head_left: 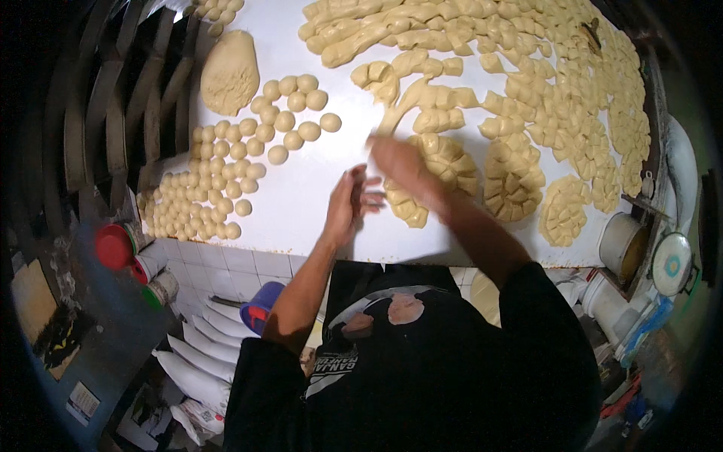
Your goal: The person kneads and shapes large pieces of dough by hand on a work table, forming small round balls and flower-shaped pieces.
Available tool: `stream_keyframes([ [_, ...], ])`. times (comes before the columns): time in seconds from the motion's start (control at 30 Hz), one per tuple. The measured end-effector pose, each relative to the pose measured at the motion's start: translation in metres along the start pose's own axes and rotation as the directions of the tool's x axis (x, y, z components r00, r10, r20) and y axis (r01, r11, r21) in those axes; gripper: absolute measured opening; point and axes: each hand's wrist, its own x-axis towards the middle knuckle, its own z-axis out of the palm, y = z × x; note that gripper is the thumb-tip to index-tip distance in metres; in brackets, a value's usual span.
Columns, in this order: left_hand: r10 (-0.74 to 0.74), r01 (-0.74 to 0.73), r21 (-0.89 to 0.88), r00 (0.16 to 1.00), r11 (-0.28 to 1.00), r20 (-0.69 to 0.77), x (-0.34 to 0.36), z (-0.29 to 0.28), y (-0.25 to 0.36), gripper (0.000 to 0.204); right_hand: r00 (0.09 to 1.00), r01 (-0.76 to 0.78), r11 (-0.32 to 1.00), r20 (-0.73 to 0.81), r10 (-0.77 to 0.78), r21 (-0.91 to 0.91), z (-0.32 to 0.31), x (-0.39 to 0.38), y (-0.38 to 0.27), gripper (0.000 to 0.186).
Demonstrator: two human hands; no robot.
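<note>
Because it is so dim far to the left of both hands, the dark racks fade into black at their outer side. Closer in, but left of the left hand, sit a big dough lump and lots of little dough balls, packed so tight near the corner that they are hard to count. Low and left of that hand, its forearm hides part of a blue bucket. The left hand is loose and wide, fingers apart and a bit bent, over the white table; I cannot tell if it touches. Just right of it, the right hand is a blur at the near end of a dough strip, and I cannot tell if it pinches it. That hand and arm cover part of a cut dough round. Farther right, more cut dough runs together.
</note>
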Motion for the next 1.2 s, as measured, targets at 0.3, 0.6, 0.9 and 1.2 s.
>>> stream_keyframes([
  [0.3,0.153,-0.101,0.173,0.935,0.98,-0.319,-0.079,-0.091,-0.024,0.032,0.913,0.009,0.98,-0.399,-0.089,-0.198,0.009,-0.01,-0.006,0.025],
  [0.6,0.582,-0.383,0.917,0.774,0.114,0.251,-0.113,-0.21,-0.023,0.065,0.931,0.046,0.992,-0.356,-0.084,-0.114,0.056,-0.036,-0.073,0.023],
  [0.9,0.523,-0.731,0.661,0.502,-0.169,0.689,0.003,-0.116,0.024,0.048,0.916,-0.32,0.942,-0.289,0.28,-0.1,0.08,-0.131,-0.12,0.025],
  [1.2,0.222,-0.687,0.622,0.585,-0.377,0.78,-0.059,-0.248,0.023,0.028,0.991,-0.125,0.974,0.03,0.133,-0.189,0.109,-0.125,-0.095,0.024],
])
